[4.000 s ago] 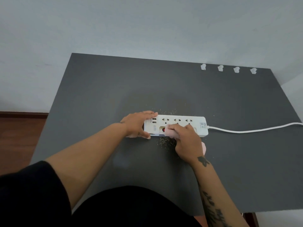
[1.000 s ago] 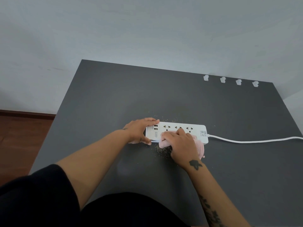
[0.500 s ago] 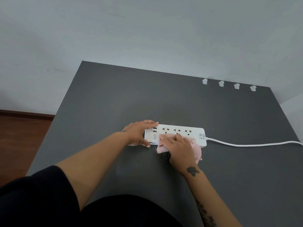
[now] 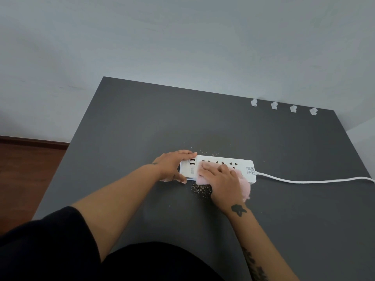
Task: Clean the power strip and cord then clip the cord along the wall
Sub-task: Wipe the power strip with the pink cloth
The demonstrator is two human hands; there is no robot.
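Note:
A white power strip (image 4: pixel 243 167) lies flat in the middle of the dark grey table (image 4: pixel 142 126). My left hand (image 4: pixel 172 166) grips its left end, fingers over the far edge and thumb on the near edge. My right hand (image 4: pixel 222 178) presses a pink cloth (image 4: pixel 244 186) onto the strip's top, covering its middle. The white cord (image 4: pixel 308 181) runs from the strip's right end to the table's right edge. Several white cord clips (image 4: pixel 274 105) sit in a row at the table's far right edge by the wall.
Fine brown crumbs (image 4: pixel 199 190) lie on the table in front of the strip, and a few more crumbs (image 4: pixel 215 154) behind it. A pale wall (image 4: pixel 182 47) stands behind the table. Wooden floor (image 4: pixel 24 169) shows at the left.
My right hand has slid the pink cloth leftward along the strip's top, up over the sockets. The left hand keeps its hold. The view has shifted slightly.

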